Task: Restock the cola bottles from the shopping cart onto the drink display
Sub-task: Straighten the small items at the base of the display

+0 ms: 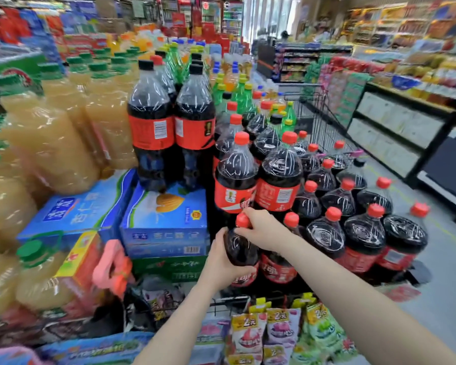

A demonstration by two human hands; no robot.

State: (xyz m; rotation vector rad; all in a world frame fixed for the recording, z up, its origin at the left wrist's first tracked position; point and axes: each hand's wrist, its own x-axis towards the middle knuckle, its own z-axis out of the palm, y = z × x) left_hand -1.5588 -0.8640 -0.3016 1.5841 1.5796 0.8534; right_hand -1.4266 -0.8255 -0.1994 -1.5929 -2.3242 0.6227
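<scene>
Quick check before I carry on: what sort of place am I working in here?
A supermarket aisle, almost certainly: stacked red-capped dark cola bottles, a black wire shopping cart, and stocked yellow-lit grocery shelves. Both hands hold one cola bottle.

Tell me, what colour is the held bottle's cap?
Red; the cap shows in the head view.

juice jugs (63, 133): cloudy yellow, green caps, stacked at left | blue cartons (163, 219): lay beneath black-capped bottles | green soda bottles (244, 97): stood behind | snack packets (282, 333): hung in front | shelving (395, 127): lined the right aisle
</scene>
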